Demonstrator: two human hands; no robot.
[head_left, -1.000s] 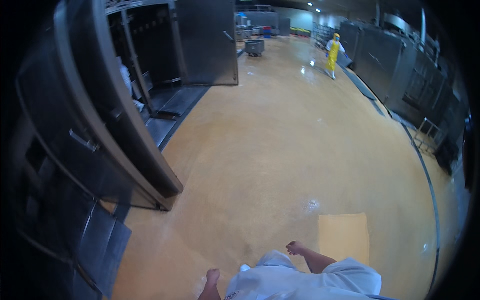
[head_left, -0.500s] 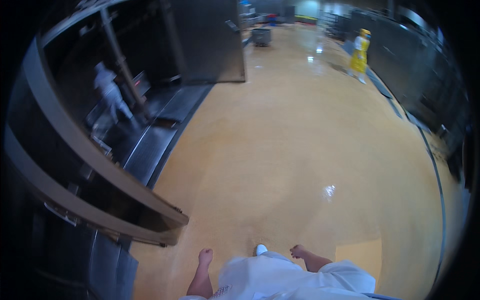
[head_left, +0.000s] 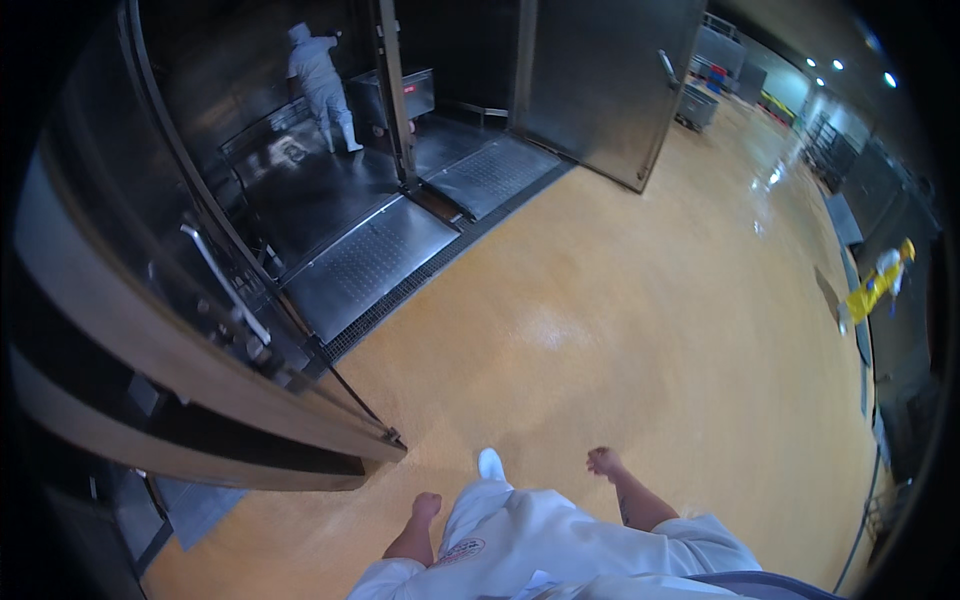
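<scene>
Low in the picture, my left hand (head_left: 427, 503) hangs beside my white clothing (head_left: 545, 540), its fingers curled into a loose fist with nothing showing in it. My right hand (head_left: 603, 461) is held out over the tan floor (head_left: 560, 400), its fingers loosely bent and partly apart, with no object in it. Neither hand touches anything. The thick edge of an open door (head_left: 330, 425) is nearest to my left hand, with a gap between them. One white boot (head_left: 490, 464) of mine steps forward.
Metal ramps (head_left: 372, 255) and a floor grate (head_left: 405, 283) lead into a steel chamber at the left. Inside, a person in white (head_left: 322, 85) stands near a metal cart (head_left: 418, 95). A steel door (head_left: 610, 90) stands open. Rightward is a person in a yellow apron (head_left: 873, 288); another cart (head_left: 696, 107) stands farther off.
My view has swung left, bringing the chamber and the person in white further into sight. The person in yellow now appears farther right. My right hand's fingers have loosened.
</scene>
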